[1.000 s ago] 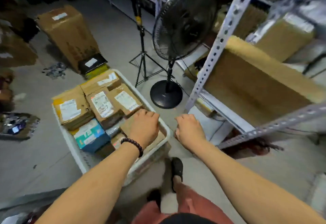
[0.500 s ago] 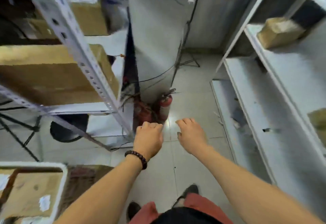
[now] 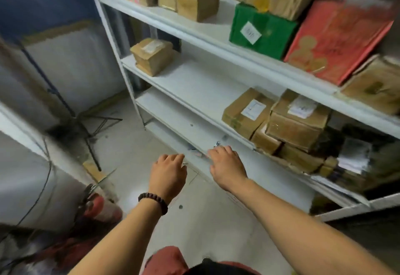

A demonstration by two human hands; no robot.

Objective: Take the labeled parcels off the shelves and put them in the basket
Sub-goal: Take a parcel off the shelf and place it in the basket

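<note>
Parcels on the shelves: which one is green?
The green parcel on the upper shelf, white label on front, beside the red box; the rest are brown.

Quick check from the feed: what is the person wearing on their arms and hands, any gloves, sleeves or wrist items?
No gloves and no sleeves in view: both forearms are bare. The left hand has a dark beaded bracelet round its wrist. The right hand and its wrist show no watch or band.
</note>
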